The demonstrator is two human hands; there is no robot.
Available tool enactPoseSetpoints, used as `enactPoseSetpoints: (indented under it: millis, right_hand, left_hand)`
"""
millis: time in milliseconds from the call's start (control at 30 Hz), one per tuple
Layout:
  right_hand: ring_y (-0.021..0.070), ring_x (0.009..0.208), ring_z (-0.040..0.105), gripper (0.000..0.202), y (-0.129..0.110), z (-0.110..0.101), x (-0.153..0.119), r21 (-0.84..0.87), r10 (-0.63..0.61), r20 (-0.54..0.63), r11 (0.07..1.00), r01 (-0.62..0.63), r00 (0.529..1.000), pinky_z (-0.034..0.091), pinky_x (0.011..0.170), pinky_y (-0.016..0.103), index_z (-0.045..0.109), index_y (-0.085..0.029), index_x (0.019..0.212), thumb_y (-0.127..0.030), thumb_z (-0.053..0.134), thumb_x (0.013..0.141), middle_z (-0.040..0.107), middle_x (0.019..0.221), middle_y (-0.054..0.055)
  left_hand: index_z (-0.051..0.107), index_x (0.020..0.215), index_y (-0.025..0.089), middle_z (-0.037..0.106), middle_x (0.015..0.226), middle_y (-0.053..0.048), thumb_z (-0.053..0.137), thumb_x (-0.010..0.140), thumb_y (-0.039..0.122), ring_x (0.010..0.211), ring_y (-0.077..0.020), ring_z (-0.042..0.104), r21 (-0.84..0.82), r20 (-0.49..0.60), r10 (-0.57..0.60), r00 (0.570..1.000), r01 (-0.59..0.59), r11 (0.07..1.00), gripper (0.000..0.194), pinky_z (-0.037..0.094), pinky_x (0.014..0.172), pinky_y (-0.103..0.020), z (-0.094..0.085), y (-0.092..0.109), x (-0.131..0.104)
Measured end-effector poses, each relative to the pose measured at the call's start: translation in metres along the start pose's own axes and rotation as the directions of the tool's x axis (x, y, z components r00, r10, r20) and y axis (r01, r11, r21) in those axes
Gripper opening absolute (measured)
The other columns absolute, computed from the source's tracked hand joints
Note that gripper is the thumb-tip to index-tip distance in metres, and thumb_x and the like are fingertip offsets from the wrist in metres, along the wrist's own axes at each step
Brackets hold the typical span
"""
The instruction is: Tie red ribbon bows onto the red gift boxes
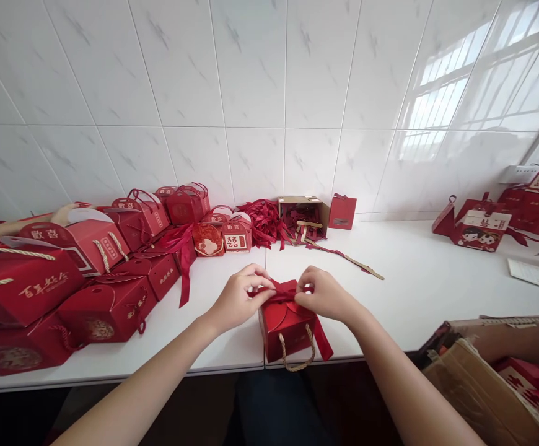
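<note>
"Judging by eye, how would that red box [293, 337] handle?"

"Light, probably: stiff card that could crease, best held by its lower sides. The ribbon [324, 339] seems soft, slippery."

"And the hands?"

"Slightly apart, left hand [238, 298] and right hand [326, 296] each pinching ribbon over the box, near the white table's [225, 348] front edge. It looks glossy, its twisted cord handle [297, 368] drooping."

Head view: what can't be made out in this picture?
- Head view: the ends of the red ribbon pinched by the left hand and right hand, covered by fingers.
- Head view: inside the red box, hidden by its closed flaps.
- Head view: the rest of the cardboard carton, cut off by the frame edge.
- Head view: print on the small red bag, too small.
</note>
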State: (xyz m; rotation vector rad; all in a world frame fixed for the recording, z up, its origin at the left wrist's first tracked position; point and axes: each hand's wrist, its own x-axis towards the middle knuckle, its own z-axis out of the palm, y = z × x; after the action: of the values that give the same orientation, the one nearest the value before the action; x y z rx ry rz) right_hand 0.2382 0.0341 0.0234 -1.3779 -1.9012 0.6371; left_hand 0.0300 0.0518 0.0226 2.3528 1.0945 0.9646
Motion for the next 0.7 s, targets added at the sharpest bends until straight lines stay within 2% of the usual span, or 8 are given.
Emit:
enactPoseSetpoints:
  millis: [133,267,367,400,467,567,633,700]
  right_hand:
    - [0.0160,0.071,0.054,0.007,0.010,-0.003,-0.008,0.028,0.007,-0.039,1.000,-0.005,0.999,0.043,0.068,0.030,0.058,-0.019,0.061,-0.018,0.052,0.064,0.057,0.082,0.003]
    - [0.0178,0.085,0.055,0.011,0.008,0.002,-0.009,0.045,-0.084,-0.113,0.995,0.089,0.990,0.043,0.076,0.032,0.056,-0.020,0.066,-0.015,0.046,0.068,0.056,0.092,0.004]
    - [0.0211,0.098,0.052,0.012,0.008,0.005,-0.007,-0.034,-0.122,-0.164,0.992,0.118,0.979,0.040,0.084,0.037,0.057,-0.020,0.072,-0.015,0.047,0.070,0.055,0.102,0.006]
    - [0.0230,0.101,0.051,0.011,0.009,0.006,-0.007,-0.099,-0.120,-0.191,0.990,0.103,0.974,0.039,0.086,0.040,0.056,-0.021,0.074,-0.015,0.047,0.070,0.055,0.105,0.006]
    - [0.0273,0.105,0.048,0.011,0.012,0.007,-0.008,-0.232,-0.109,-0.257,0.971,0.048,0.960,0.036,0.086,0.046,0.054,-0.022,0.077,-0.016,0.050,0.068,0.055,0.111,0.007]
    - [0.0297,0.111,0.044,0.013,0.015,0.009,-0.014,-0.308,-0.107,-0.302,0.951,0.009,0.947,0.034,0.088,0.050,0.050,-0.022,0.079,-0.017,0.052,0.066,0.052,0.119,0.007]
    - [0.0290,0.113,0.043,0.015,0.016,0.009,-0.018,-0.274,-0.097,-0.298,0.962,0.012,0.949,0.034,0.089,0.050,0.049,-0.023,0.079,-0.018,0.053,0.066,0.051,0.122,0.007]
    - [0.0286,0.114,0.044,0.016,0.018,0.006,-0.023,-0.192,-0.080,-0.279,0.981,0.026,0.957,0.035,0.091,0.050,0.049,-0.023,0.080,-0.019,0.054,0.066,0.051,0.123,0.006]
  left_hand:
    - [0.066,0.078,0.022,0.055,0.101,-0.006,0.052,0.083,0.031,0.091,-0.0189,0.054,0.121,-0.021,-0.013,1.000,0.016,0.993,0.017,0.045,0.080,-0.032,-0.012,-0.004,-0.013]
    - [0.059,0.078,0.021,0.051,0.121,-0.007,0.048,0.086,0.034,0.118,-0.0229,0.042,-0.110,0.116,-0.017,0.993,0.030,0.993,0.019,0.036,0.097,-0.037,-0.011,0.001,-0.012]
    - [0.056,0.071,0.020,0.048,0.129,-0.006,0.043,0.088,0.035,0.123,-0.0234,0.038,-0.204,0.228,-0.013,0.974,0.061,0.977,0.026,0.033,0.099,-0.039,-0.006,0.002,-0.004]
    - [0.055,0.069,0.019,0.049,0.129,-0.005,0.042,0.088,0.036,0.123,-0.0240,0.037,-0.159,0.234,-0.014,0.972,0.052,0.986,0.029,0.032,0.099,-0.041,-0.006,0.001,-0.002]
    - [0.057,0.065,0.019,0.052,0.124,-0.004,0.043,0.088,0.039,0.122,-0.0267,0.034,0.033,0.182,-0.002,0.983,-0.005,0.999,0.032,0.026,0.099,-0.047,-0.005,-0.001,0.000]
    - [0.060,0.063,0.020,0.056,0.116,-0.004,0.048,0.085,0.040,0.121,-0.0320,0.030,0.348,0.057,0.065,0.996,-0.081,0.934,0.033,0.018,0.097,-0.055,-0.008,-0.006,-0.002]
    - [0.061,0.064,0.020,0.057,0.113,-0.005,0.049,0.084,0.040,0.120,-0.0336,0.030,0.426,0.029,0.095,0.995,-0.098,0.899,0.031,0.018,0.095,-0.057,-0.009,-0.008,-0.006]
    - [0.061,0.065,0.021,0.058,0.111,-0.005,0.050,0.084,0.038,0.120,-0.0333,0.031,0.399,0.018,0.091,0.996,-0.091,0.912,0.028,0.020,0.095,-0.056,-0.009,-0.009,-0.011]
